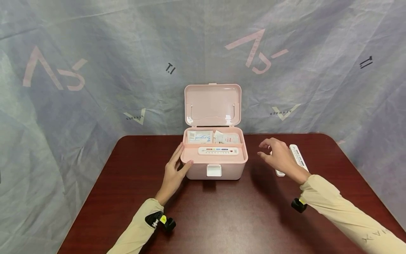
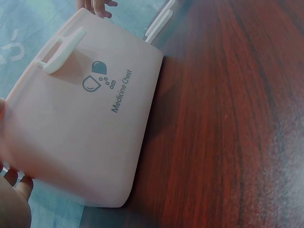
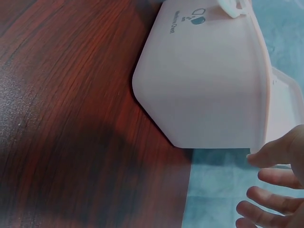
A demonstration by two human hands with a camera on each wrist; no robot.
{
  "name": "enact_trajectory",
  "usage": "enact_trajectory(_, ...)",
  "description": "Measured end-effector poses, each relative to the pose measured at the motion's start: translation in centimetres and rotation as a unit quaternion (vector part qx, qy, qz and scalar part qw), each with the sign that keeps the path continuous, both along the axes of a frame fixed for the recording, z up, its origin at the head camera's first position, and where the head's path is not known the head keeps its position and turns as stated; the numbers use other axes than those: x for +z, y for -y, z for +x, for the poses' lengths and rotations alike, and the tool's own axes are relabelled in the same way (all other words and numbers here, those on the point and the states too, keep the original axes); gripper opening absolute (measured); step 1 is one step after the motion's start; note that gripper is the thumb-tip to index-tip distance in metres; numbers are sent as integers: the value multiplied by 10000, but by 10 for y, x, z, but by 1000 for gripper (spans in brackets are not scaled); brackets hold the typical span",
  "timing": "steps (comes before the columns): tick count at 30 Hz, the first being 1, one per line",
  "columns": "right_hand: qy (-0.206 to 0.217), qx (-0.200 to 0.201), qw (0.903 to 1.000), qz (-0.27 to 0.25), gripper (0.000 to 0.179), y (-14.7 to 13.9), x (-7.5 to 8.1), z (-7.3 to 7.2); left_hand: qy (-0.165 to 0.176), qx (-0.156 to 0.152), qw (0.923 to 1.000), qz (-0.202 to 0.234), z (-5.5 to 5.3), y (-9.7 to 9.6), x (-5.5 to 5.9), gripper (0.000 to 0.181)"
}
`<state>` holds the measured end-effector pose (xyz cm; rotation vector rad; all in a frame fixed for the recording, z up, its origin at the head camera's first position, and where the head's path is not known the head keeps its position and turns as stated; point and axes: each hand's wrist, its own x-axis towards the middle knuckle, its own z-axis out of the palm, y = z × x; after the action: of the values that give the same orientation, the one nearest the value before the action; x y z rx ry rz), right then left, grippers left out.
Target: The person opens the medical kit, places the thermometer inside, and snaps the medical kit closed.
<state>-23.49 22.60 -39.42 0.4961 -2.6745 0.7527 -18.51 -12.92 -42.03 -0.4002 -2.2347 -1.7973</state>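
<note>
- Upright at the far middle of the table (image 1: pixel 215 218), a pink medicine chest (image 1: pixel 231 171) with its lid (image 1: pixel 212 106) raised on the far side.
- Touching the left side and near-left corner of the chest, the left hand (image 1: pixel 172 173), with thumb and fingers spread apart.
- Above the table to the right, apart from the chest, the right hand (image 1: pixel 279 155), with thumb separate from lightly bent fingers.
- Lying left to right in the near section of the chest, a white thermometer (image 1: pixel 218 151).
- In the far sections, a "Surgical" packet (image 1: pixel 200 137) on the left and a red-lettered packet (image 1: pixel 226 138) on the right.
- Slanting on the table beyond the right hand, a second thermometer (image 1: pixel 298 157).
- Mostly hidden by that hand, a white strip (image 1: pixel 280 173), probably another thermometer.
</note>
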Motion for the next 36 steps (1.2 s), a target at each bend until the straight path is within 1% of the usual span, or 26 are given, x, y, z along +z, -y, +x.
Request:
enact_trajectory(5, -3, -112, 9999, -71, 18, -4, -5, 1, -39, -24, 10000, 11, 0, 0, -1, 63)
enact_trajectory(12, 265, -478, 9985, -64, 18, -10, -10, 4, -105, -56, 9999, 26, -1, -1, -1, 62)
enact_trajectory(16, 349, -617, 9974, -86, 18, -13, -13, 5, -62, -42, 10000, 26, 0, -1, -1, 63)
enact_trajectory(24, 344, -694, 9969, -136, 20, -18, -17, 8, -120, -82, 9999, 68, -1, -2, -2, 63)
enact_trajectory(31, 500, -782, 9956, -131, 23, -22, -20, 11, -75, -40, 9999, 80, -1, -1, -2, 62)
enact_trajectory(36, 429, -876, 9952, -94, 24, -23, -21, 12, -110, -18, 9999, 118, -1, -1, -2, 62)
